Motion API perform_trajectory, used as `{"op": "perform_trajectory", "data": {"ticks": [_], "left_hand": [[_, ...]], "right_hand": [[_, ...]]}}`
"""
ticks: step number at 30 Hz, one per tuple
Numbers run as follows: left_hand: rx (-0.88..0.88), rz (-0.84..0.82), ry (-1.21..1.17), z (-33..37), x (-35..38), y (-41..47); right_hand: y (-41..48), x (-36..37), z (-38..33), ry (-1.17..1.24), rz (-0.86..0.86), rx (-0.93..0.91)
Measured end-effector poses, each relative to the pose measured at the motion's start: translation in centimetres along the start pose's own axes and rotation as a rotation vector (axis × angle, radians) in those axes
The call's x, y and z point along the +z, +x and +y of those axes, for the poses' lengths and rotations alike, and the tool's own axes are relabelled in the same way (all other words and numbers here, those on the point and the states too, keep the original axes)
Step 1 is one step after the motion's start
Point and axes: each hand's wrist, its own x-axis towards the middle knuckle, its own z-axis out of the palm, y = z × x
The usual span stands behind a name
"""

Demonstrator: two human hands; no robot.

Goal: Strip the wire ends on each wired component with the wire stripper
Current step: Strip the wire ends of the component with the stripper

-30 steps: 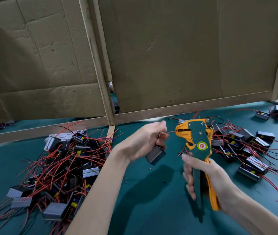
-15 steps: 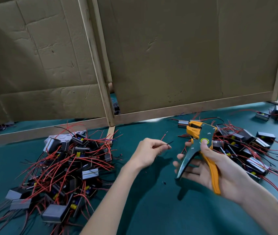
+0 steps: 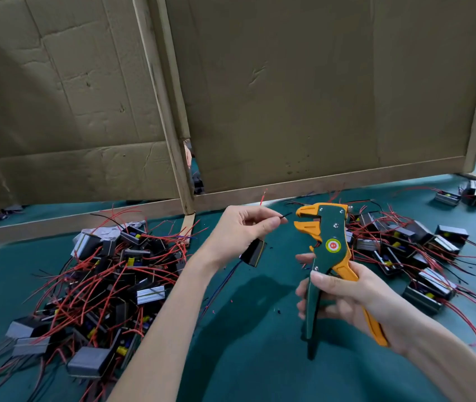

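Observation:
My left hand (image 3: pixel 239 230) pinches a black wire (image 3: pixel 284 215) between thumb and forefinger, its tip pointing right toward the stripper's jaws. A small grey box component (image 3: pixel 254 252) hangs below that hand, and a red wire (image 3: pixel 263 197) sticks up behind it. My right hand (image 3: pixel 347 297) grips the handles of the green and orange wire stripper (image 3: pixel 322 245), held upright with its open jaws facing left, a short gap from the wire tip.
A big pile of wired components (image 3: pixel 97 280) with red and black leads lies at the left on the teal table (image 3: pixel 245 358). Another group of wired components (image 3: pixel 414 250) lies at the right. Cardboard panels (image 3: pixel 289 97) wall off the back.
My right hand has raised the stripper upright and closed round its handles. My left hand has lifted the component and turned the black wire tip toward the jaws.

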Motion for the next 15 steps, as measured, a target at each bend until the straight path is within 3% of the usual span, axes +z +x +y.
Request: {"op": "perform_trajectory", "data": {"ticks": [15], "left_hand": [[-0.072, -0.156, 0.095, 2.1, -1.0, -1.1]], "right_hand": [[-0.4, 0.6, 0.0, -0.045, -0.071, 0.034]]}}
